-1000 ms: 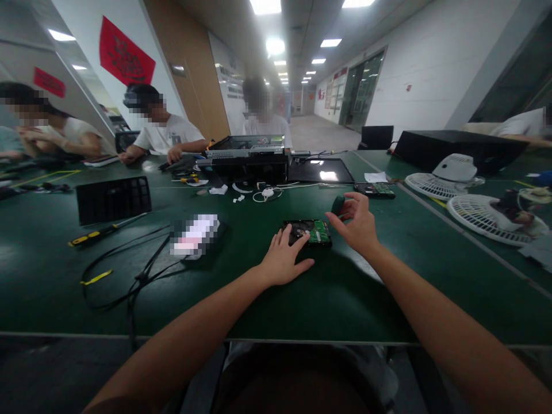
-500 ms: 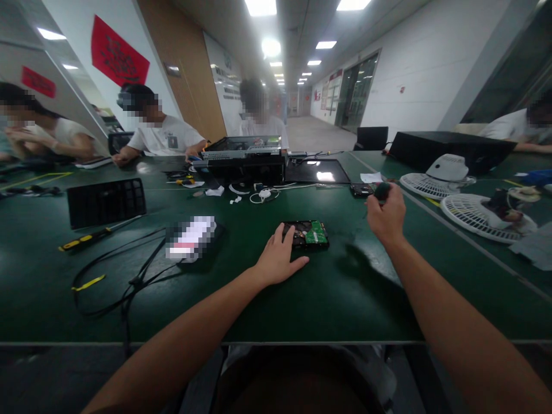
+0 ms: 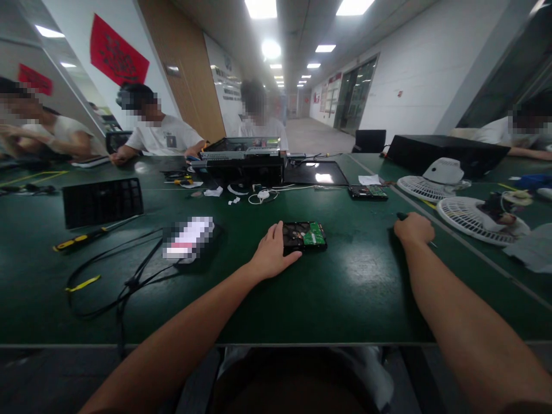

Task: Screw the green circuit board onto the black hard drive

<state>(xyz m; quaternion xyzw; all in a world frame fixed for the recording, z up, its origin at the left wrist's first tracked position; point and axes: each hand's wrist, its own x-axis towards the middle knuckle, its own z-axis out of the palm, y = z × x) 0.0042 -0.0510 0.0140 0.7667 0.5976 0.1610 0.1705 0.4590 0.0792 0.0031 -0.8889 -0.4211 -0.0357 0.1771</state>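
A hard drive with a green circuit board (image 3: 314, 234) lies on the green table (image 3: 328, 299). My left hand (image 3: 271, 253) is around its left end, with the thumb at the near edge and the fingers at the far side. To the right, my right hand (image 3: 414, 229) rests low at the table, closed on a screwdriver (image 3: 402, 217); its dark handle end shows at the left of the fist and a thin tip sticks out to the right. A second hard drive (image 3: 368, 192) lies farther back.
White fan parts (image 3: 478, 221) lie at the right. An opened computer case (image 3: 241, 158) and a flat black screen (image 3: 317, 172) stand at the back. On the left are a phone (image 3: 190, 238), cables and a yellow-black screwdriver (image 3: 81, 238). Several people sit around.
My right hand has moved right and down to the table with the screwdriver, uncovering the second hard drive. My left hand has closed in around the near hard drive's left end.
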